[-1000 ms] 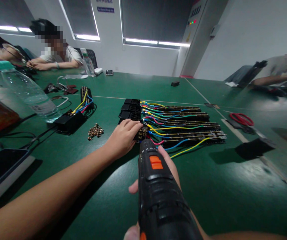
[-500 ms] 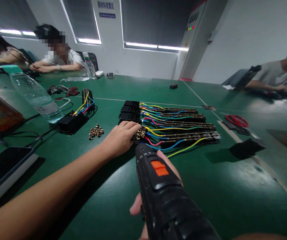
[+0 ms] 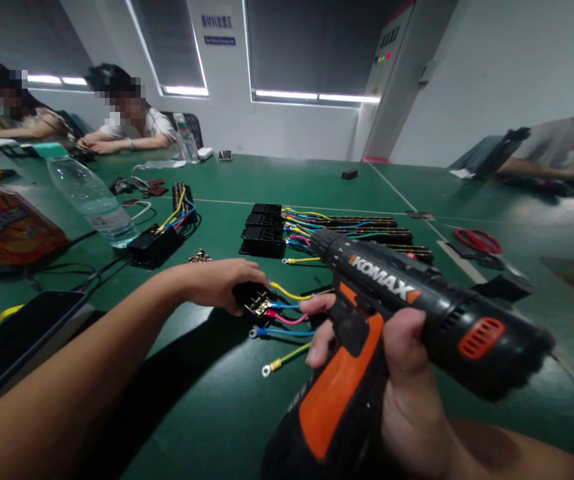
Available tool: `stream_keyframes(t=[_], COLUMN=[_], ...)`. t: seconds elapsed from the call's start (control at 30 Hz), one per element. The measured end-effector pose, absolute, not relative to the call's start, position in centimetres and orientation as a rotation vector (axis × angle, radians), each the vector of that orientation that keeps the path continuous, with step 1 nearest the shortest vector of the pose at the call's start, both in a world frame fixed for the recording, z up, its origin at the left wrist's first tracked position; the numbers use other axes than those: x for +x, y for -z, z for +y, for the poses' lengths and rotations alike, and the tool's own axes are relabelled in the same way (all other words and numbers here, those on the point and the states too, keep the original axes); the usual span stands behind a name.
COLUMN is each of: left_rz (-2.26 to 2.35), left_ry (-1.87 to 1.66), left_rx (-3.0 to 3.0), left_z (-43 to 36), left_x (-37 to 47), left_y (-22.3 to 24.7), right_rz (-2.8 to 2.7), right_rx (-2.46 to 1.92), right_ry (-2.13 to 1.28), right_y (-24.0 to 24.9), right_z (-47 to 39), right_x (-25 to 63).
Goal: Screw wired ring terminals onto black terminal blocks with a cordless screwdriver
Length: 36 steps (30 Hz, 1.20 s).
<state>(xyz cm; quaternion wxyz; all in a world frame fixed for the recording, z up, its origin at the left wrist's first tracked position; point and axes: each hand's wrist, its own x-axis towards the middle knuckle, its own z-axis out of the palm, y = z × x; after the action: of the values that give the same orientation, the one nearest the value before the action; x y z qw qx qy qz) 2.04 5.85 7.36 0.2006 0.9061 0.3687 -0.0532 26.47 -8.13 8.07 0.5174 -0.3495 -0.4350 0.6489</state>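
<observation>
With my right hand (image 3: 411, 373) I grip a black and orange cordless drill (image 3: 387, 280) by its handle, its nose pointing left over the wired parts. My left hand (image 3: 227, 283) is closed around a black terminal block (image 3: 257, 301) with brass contacts, tilted on the table. Yellow, blue and red wires run from this block to the right, partly behind the drill. A loose blue wire (image 3: 287, 333) and a yellow-green wire (image 3: 289, 358) end in ring lugs nearer me. Beyond lie several similar wired black blocks (image 3: 261, 247) in a row.
Small brass screws (image 3: 200, 256) lie partly hidden behind my left forearm. A wired black block (image 3: 154, 245), a water bottle (image 3: 91, 200), a snack bag (image 3: 7, 223) and a phone (image 3: 21, 340) stand left. Red scissors (image 3: 477, 241) lie right. Other people sit around the green table (image 3: 287, 175).
The drill has lifted off the terminal block and swung sideways to the right. My left hand has drawn the block nearer and tilted it, apart from the row behind.
</observation>
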Motion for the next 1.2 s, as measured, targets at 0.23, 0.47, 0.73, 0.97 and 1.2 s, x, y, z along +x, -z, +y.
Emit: stream_keyframes(t=[0.23, 0.47, 0.73, 0.97, 1.2], left_rz=[0.999, 0.907, 1.131, 1.323, 1.344], left_ry=[0.199, 0.22, 0.081, -0.038, -0.263], left_rx=[2.522, 2.547, 2.586, 2.582, 2.617], left_z=[5.6, 5.6, 3.9, 1.5, 1.5], left_x=[1.2, 0.5, 0.2, 0.4, 0.6], left_y=[-7.5, -8.0, -6.9, -5.7, -4.0], right_rz=[-0.869, -0.753, -0.713, -0.582, -0.59], right_rx=[-0.983, -1.011, -1.067, -1.132, -1.254], right_ry=[-1.513, -1.462, -1.364, -1.414, -1.569], right_y=[-9.7, -10.0, -10.1, -10.4, -9.7], right_z=[-6.9, -5.6, -2.3, 0.6, 3.6], right_x=[27.1, 27.5, 28.2, 29.5, 31.4])
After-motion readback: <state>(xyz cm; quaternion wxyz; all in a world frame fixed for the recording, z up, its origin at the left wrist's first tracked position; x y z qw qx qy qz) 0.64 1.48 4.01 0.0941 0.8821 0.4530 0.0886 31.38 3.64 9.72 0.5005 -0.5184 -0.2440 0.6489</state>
